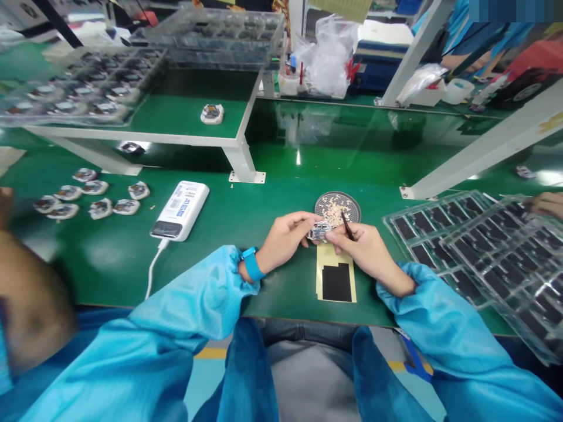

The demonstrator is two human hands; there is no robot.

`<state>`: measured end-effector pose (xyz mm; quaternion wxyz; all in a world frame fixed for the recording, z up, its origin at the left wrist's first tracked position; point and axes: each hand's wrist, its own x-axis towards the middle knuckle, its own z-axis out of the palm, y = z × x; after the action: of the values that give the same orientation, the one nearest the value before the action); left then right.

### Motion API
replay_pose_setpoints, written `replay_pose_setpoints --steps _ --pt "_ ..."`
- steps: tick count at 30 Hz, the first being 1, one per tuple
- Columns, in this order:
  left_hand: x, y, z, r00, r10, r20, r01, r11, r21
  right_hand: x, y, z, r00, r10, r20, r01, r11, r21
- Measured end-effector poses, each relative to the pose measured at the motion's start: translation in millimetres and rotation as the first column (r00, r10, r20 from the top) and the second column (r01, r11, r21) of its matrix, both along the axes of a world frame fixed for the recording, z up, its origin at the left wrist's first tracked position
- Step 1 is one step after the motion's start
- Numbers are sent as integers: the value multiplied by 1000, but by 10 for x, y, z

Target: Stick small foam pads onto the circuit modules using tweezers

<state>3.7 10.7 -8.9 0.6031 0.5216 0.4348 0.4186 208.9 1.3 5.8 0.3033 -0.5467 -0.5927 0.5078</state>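
Observation:
My left hand [284, 237] pinches a small round-edged circuit module [319, 232] from the left. My right hand [361, 252] grips fine black tweezers [347, 225], whose tips meet the module from the right. Behind the hands lies a round dark dish [337, 207] holding many small tan pieces. Below them, a tan backing sheet [336, 274] carries black rectangular pads and lies on the green bench [264, 287]. The module's underside is hidden by my fingers.
A white power bank [179, 211] with a cable sits to the left, beyond several round modules [88, 196]. Clear plastic trays of black parts [479, 252] are stacked at right, touched by a co-worker's hand [548, 205]. A white-legged shelf [145, 135] spans the back.

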Motion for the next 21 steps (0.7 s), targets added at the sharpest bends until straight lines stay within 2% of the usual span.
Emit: replay_pose_setpoints --steps 5,9,14,18,21 --pt "13 -32 38 1000 3 -31 -1 999 38 41 21 -47 1000 16 12 -16 1000 -18" --pt "8 -55 0 999 -24 -30 25 998 58 48 33 -56 1000 6 8 -6 999 -42" --pt "7 -63 -66 994 -48 -100 69 974 215 45 34 -46 999 -30 -32 28 998 -51" --pt "16 -62 -59 991 10 -132 20 976 219 16 29 -59 997 -76 -6 76 997 27" --pt "25 -63 -58 1000 -4 -28 8 991 134 -37 23 -60 984 -161 -75 170 977 127"
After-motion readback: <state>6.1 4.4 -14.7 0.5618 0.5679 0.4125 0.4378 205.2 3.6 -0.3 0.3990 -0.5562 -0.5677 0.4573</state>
